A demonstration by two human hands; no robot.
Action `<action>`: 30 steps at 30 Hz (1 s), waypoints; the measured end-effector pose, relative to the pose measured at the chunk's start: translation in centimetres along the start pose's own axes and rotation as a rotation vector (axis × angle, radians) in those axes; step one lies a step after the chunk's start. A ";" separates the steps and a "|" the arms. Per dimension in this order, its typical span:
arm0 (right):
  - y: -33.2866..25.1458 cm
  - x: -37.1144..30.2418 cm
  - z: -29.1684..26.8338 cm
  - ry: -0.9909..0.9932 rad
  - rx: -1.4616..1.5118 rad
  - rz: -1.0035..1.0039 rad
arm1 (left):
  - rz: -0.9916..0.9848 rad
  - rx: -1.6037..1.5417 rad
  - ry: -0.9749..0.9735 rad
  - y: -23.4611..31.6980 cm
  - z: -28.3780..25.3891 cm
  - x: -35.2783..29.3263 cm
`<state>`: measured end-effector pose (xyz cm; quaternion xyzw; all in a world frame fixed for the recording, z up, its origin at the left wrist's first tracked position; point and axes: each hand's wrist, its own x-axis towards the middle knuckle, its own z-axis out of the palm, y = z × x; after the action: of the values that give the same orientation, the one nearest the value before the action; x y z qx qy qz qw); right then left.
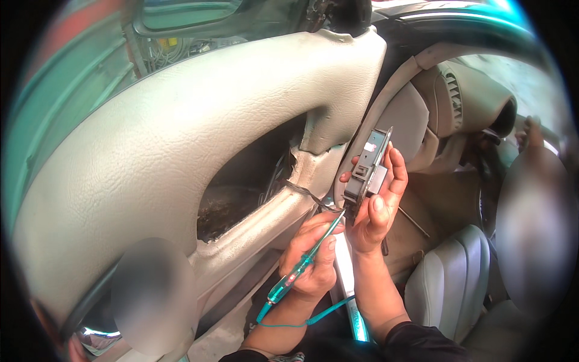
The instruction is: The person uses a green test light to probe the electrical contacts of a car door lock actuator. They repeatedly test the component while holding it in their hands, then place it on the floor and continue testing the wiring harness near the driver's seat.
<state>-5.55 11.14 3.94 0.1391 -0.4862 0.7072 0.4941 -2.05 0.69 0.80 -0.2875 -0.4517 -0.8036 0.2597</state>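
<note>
My left hand point(309, 262) is closed round a circuit tester point(299, 269), a translucent teal pen-shaped tool with a thin metal probe and a coiled teal lead. Its tip meets the lower end of a dark grey switch module point(365, 172), where wires join; whether it touches a contact is too small to tell. My right hand point(380, 202) holds the module upright, with fingers behind it and the thumb along its side. A dark wire harness point(309, 194) runs to the module from the opening in the beige door panel point(132, 157).
The open car door stands on the left, its armrest trim point(277, 208) torn at the edges. To the right are a dashboard point(482, 102) and a light seat point(452, 277). A thin rod point(414, 222) lies beyond my right hand. A blurred person point(531, 223) is at the far right.
</note>
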 end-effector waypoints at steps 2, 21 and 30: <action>0.1 0.1 0.0 -0.011 0.019 -0.003 | 0.002 0.002 0.007 -0.1 0.1 0.0; -1.9 -0.5 1.7 -0.043 -0.153 0.171 | -0.014 -0.001 0.047 -0.4 -0.2 0.2; -0.9 -0.5 1.0 -0.120 -0.178 0.036 | -0.038 -0.007 0.054 -0.5 -0.4 -0.2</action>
<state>-4.84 10.05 4.53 0.1281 -0.5781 0.6605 0.4616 -2.32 0.63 0.22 -0.2582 -0.4470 -0.8174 0.2555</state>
